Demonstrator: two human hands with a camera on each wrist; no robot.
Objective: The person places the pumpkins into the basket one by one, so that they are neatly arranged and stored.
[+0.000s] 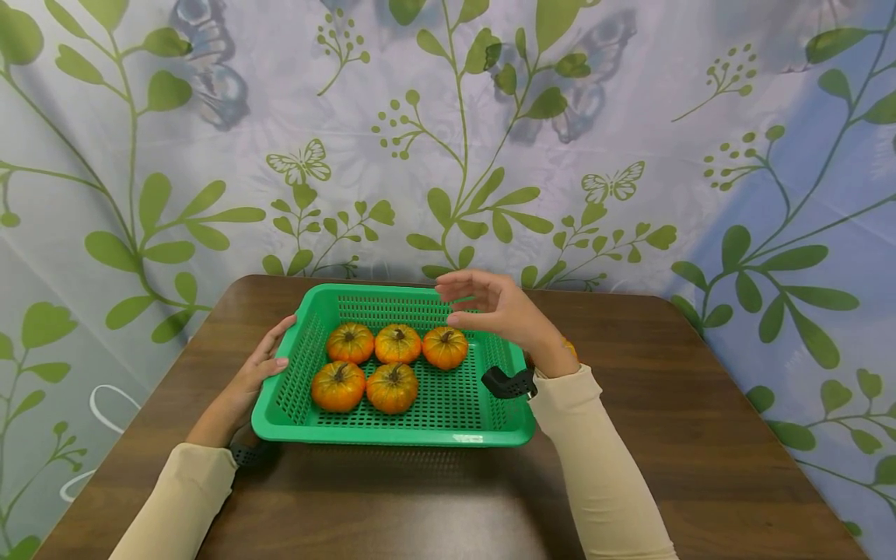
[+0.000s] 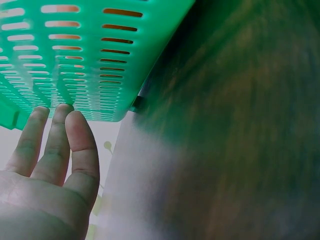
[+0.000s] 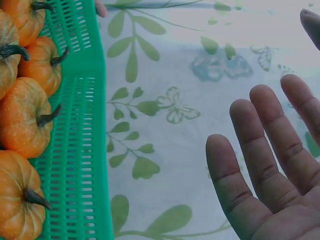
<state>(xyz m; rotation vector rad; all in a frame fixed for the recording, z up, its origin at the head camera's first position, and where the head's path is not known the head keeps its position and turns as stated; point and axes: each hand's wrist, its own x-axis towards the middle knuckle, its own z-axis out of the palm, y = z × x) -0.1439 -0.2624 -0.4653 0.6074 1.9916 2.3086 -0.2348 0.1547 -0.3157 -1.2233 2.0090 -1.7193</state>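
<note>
A green slotted plastic basket [image 1: 448,437] sits on the brown table and holds several small orange pumpkins [image 1: 393,388] with dark stems, grouped towards its left side. My left hand [image 1: 255,372] is at the basket's left rim, thumb on the rim; in the left wrist view its fairly straight fingers [image 2: 81,137] touch the outer wall. Over the right back part of the basket hovers my right hand [image 1: 490,305], its fingers spread and nothing held. Just below it, apart from the fingers, lies the nearest pumpkin [image 1: 445,348].
Behind my right wrist, an orange thing [image 1: 571,348] shows only in part beside the basket. The table [image 1: 672,435] extends to the right and in front. A leaf-and-butterfly patterned cloth [image 1: 392,155] hangs along the back edge. Both wrists carry black straps [image 1: 509,383].
</note>
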